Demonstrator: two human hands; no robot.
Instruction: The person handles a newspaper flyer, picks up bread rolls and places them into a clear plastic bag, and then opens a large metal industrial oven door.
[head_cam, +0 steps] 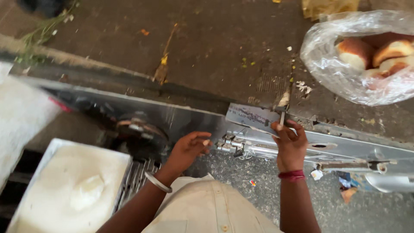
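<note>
At centre frame the right hand (290, 144) pinches a thin knife (282, 116) upright over the steel counter edge (345, 146), while the left hand (187, 149), fingers loosely curled and empty, hovers just left of a metal latch (230, 143).

A thin knife (282, 115) stands upright against the steel ledge (345, 149).

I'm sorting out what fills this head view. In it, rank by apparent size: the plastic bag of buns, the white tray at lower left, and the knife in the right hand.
1. White tray, though it sits nearer the camera.
2. Plastic bag of buns, partly cut off.
3. Knife in the right hand, clearly smallest.
</note>
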